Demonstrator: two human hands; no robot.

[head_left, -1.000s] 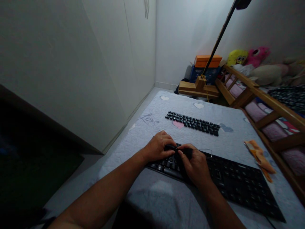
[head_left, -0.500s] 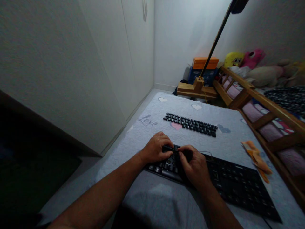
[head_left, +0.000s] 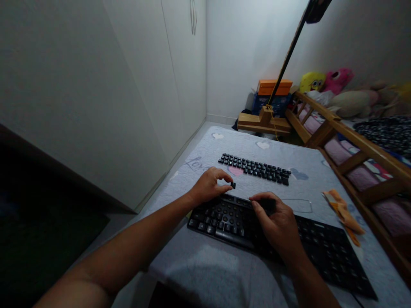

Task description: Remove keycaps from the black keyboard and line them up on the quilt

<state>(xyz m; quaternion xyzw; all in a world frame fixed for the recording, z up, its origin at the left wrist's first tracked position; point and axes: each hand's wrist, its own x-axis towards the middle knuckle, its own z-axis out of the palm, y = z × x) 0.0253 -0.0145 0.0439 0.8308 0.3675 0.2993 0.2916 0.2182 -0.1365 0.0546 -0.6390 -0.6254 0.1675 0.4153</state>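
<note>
My left hand [head_left: 212, 185] pinches a small black keycap [head_left: 233, 185] between thumb and forefinger, just above the far edge of the keyboard. The black keyboard [head_left: 324, 244] lies across the bed; its left part shows bare round key seats, while keys remain along the near left rows and on the right. My right hand [head_left: 276, 214] is closed on a thin wire keycap puller [head_left: 311, 205], whose bent loop sticks out to the right past the knuckles and whose tip shows at the fingertips. Beyond the hands, removed keycaps [head_left: 253, 167] lie in neat rows on the sheet.
An orange cloth [head_left: 342, 209] lies right of the keyboard. A wooden bed rail [head_left: 356, 137] runs along the right, with plush toys [head_left: 340, 81] behind it. A white wardrobe [head_left: 144, 85] stands at left. A pole on a wooden base [head_left: 265, 119] stands past the bed's end.
My left hand has lifted off the keyboard with a keycap in its fingers. My right hand has drawn away to the right with the wire puller, opening a gap between the hands.
</note>
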